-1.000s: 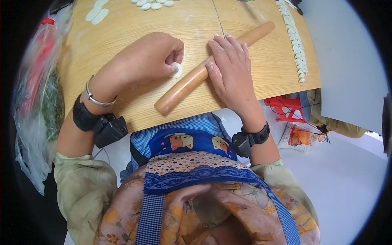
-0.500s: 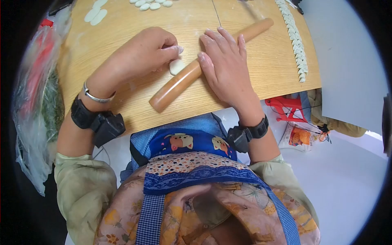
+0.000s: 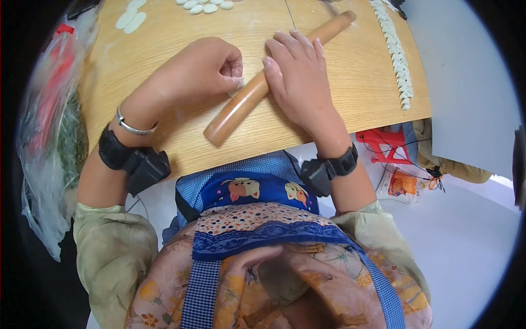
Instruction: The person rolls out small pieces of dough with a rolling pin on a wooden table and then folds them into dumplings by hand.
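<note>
Right hand (image 3: pixel 296 77) lies flat, fingers spread and together pointing toward 12 o'clock, palm pressed on top of the rolling pin (image 3: pixel 241 107). Pin lies on the tabletop (image 3: pixel 356 82), slanted from 7 o'clock up to 1 o'clock. Left hand (image 3: pixel 205 68) curled, fingertips pinched on a small dough piece (image 3: pixel 239 84), which is mostly hidden, touching the pin's 10 o'clock side. Dough sits near the tabletop's middle, between the two hands. Outward: flat dough rounds (image 3: pixel 130 19) at 11 o'clock near the far edge; more small dough lumps (image 3: pixel 205 6) at 12 o'clock; a row of folded dumplings (image 3: pixel 397 55) along the edge at 2 o'clock. Plastic bag (image 3: pixel 49 131) at 9 o'clock off the tabletop.
</note>
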Available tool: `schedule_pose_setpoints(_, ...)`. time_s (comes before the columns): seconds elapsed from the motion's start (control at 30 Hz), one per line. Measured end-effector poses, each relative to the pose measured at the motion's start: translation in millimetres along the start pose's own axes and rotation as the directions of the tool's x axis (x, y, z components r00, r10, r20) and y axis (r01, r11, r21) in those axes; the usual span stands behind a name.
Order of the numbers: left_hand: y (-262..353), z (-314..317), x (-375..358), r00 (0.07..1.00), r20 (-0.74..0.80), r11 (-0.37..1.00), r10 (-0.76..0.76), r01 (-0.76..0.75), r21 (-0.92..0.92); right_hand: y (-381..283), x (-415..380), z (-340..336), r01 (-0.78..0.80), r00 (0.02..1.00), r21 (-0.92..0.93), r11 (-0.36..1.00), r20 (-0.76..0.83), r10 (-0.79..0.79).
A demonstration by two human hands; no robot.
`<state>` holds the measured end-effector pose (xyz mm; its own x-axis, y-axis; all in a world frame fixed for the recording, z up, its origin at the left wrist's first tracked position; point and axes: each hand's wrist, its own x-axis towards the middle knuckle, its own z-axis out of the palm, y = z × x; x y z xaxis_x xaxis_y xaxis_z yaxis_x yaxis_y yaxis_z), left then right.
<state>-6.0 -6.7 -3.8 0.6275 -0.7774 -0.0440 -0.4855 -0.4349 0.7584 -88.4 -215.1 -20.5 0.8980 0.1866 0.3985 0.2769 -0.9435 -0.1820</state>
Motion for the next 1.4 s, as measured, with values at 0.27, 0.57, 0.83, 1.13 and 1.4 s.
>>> schedule_pose_setpoints(0.27, 0.3, 7.1, -1.8, 0.994, -0.104, 0.988, 0.014, -0.03, -0.152, 7.8, -34.9, -18.4, -0.022, 0.999, 0.024, 0.999, 0.049, 0.021)
schedule_pose_setpoints(0.57, 5.2, -4.9, 1.3, 0.973, 0.024, 0.93, -0.228, 0.225, -0.29, 1.3, 0.5, 1.3, 0.087, 0.996, -0.021, 0.996, -0.014, -0.088)
schedule_pose_setpoints(0.83, 4.7, -8.7, 0.4, 0.974, -0.006, 0.908, -0.225, 0.207, -0.364, -1.4, 36.2, 23.3, 0.157, 0.985, 0.048, 0.986, -0.084, -0.153)
schedule_pose_setpoints(1.13, 0.1, 2.4, 0.0, 0.995, -0.071, 0.997, 0.064, -0.06, 0.056, 7.1, -30.1, -17.8, 0.04, 0.997, 0.025, 0.999, 0.071, -0.042)
schedule_pose_setpoints(1.4, 7.7, 5.4, -4.4, 0.99, -0.082, 0.993, 0.114, -0.115, -0.005, 5.5, -38.8, -19.8, -0.017, 0.997, 0.097, 0.995, 0.078, 0.01)
